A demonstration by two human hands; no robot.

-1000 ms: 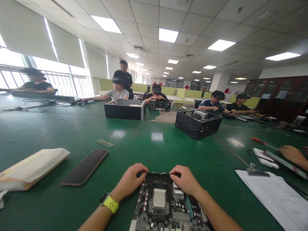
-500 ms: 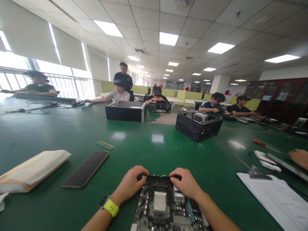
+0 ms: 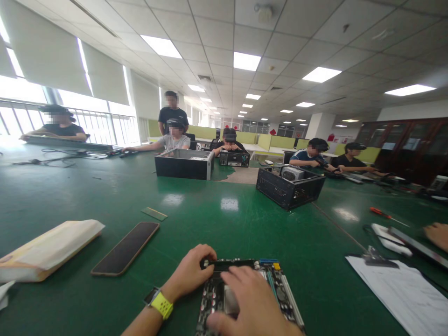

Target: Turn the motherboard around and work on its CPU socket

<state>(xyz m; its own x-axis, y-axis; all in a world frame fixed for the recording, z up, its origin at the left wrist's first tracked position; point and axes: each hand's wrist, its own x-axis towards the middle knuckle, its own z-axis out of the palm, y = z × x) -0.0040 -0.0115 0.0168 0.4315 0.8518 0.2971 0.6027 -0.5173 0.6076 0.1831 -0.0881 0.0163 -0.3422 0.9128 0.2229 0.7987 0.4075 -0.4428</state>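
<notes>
A computer motherboard lies on the green table right in front of me, partly covered by my right hand. At its far left corner my left hand is closed, thumb and fingers pinching the edge by the memory slots. My right hand is over the middle of the board, fingers spread and a little blurred; whether it touches the board I cannot tell. Beneath its fingers part of the square processor shows. Farther off to the left lies a green memory stick.
Left of me lie a phone and a paper-wrapped packet. A clipboard, a white device, a red screwdriver and another person's hand are right. Ahead stand two computer cases; several people sit beyond.
My right hand has left the far right corner of the motherboard and moved left and nearer, over the processor, with its fingers spreading. My left hand stays at the far left corner.
</notes>
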